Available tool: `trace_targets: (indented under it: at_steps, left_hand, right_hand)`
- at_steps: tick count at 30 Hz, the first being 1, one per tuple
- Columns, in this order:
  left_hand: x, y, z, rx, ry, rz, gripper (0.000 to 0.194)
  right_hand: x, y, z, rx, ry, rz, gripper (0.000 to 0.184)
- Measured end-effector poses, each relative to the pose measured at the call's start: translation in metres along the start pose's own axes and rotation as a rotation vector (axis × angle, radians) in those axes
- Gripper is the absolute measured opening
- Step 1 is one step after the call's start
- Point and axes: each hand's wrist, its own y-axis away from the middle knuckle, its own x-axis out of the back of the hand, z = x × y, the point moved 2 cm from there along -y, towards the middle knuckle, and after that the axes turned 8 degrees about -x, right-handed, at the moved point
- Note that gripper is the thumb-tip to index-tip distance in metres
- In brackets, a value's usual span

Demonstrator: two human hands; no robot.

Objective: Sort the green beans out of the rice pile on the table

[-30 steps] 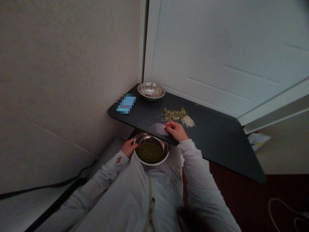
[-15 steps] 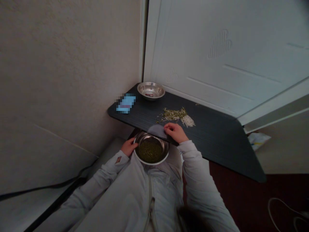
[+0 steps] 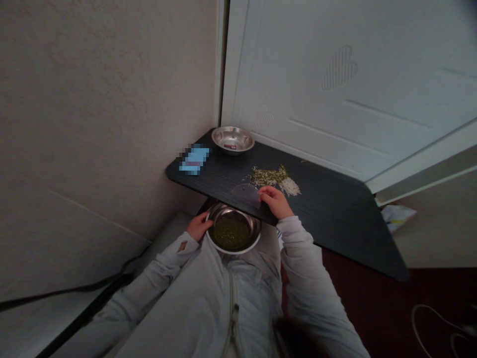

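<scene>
My left hand [image 3: 198,227] grips the left rim of a steel bowl [image 3: 257,233] on my lap, partly under the table's front edge. Small green grains [image 3: 231,232], perhaps mung beans, cover its bottom. Between the thumb and fingers of my right hand [image 3: 274,200] is a thin, clear, rounded plastic sheet [image 3: 246,192], held low over the table near its front edge. Just beyond the sheet lies a loose pile of mixed green and pale grains [image 3: 269,176]. White grains [image 3: 290,187], looking like rice, adjoin that pile on the right.
The dark table [image 3: 335,214] stands against a white door panel [image 3: 298,74] and a wall on the left. A second steel bowl [image 3: 233,140] with a small label inside sits at the back left. A blurred-out blue object [image 3: 195,160] lies beside it.
The plastic sheet dipped toward the front edge above the lap bowl, then came back over the table toward the grains. My left hand and the bowl stay put.
</scene>
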Motion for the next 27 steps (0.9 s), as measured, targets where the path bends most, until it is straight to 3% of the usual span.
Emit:
trace_targets:
  at_steps: [11,27]
  left_hand:
    - [0.0016,-0.0019,-0.0079,0.009,-0.035,-0.01,0.041]
    - [0.0008,-0.0014,-0.0043,-0.004,-0.02,-0.018,0.041]
  right_hand:
    - [0.0042,-0.0028,0.0042,-0.02,-0.069,0.265,0.014]
    - [0.0048,-0.0046,0.0084,-0.002,0.153,0.352,0.018]
